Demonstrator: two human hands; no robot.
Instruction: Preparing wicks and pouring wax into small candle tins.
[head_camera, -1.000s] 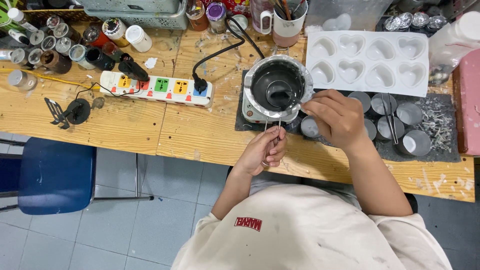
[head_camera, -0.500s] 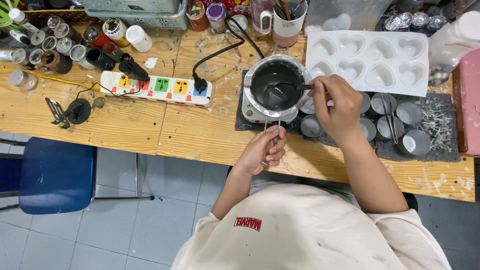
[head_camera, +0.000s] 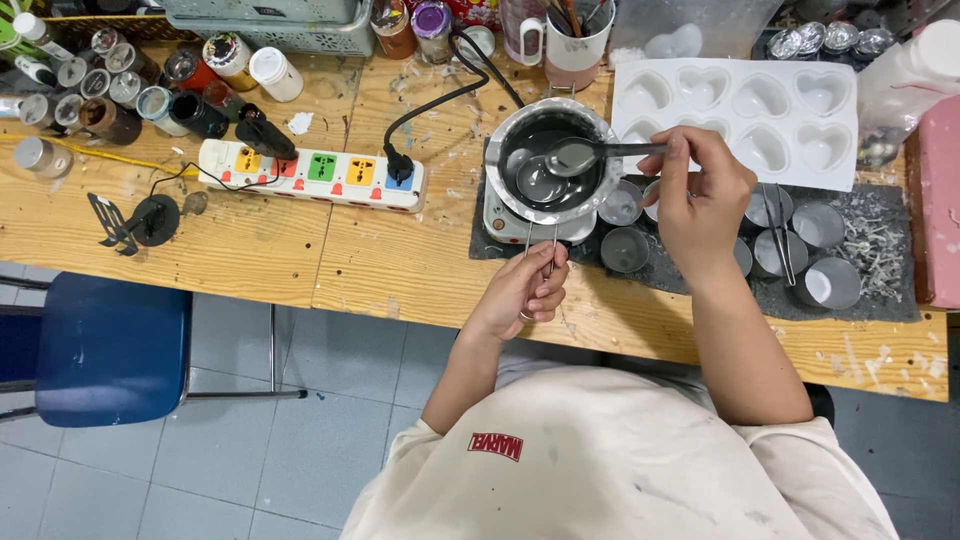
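Right hand (head_camera: 705, 190) pinched shut on spoon (head_camera: 600, 152) handle, fingers curled tight round it, spoon reaching leftward from the hand with its bowl lifted just above the liquid in the pot (head_camera: 547, 165), bowl looks filled with clear melt. Left hand (head_camera: 525, 292) below and left of right hand, fingers closed narrow round the pot's wire handle (head_camera: 548, 250) that sticks out toward the body; grip looks light, thumb side on the wire. Pot sits on a small hot plate (head_camera: 520, 225), directly left of the right hand, above the left hand. Just under the right hand and to both sides of it: round metal tins (head_camera: 625, 248) on a dark mat (head_camera: 880, 300), some touching each other, one tin just left of the wrist. Tweezers (head_camera: 780, 235) lie across tins right of the right hand. Above the right hand, touching its knuckle line in view: white heart mould (head_camera: 790, 100), cavities look empty, cannot tell for sure. Far left of both hands: white power strip (head_camera: 310, 175) with coloured sockets, black plug in it, cable running to the hot plate. Beyond that, top left, jars and bottles (head_camera: 130, 90) clustered. Mug with brushes (head_camera: 575, 40) above the pot. Wooden table (head_camera: 250, 250) under all; blue chair (head_camera: 100, 350) down left, well apart from the hands.
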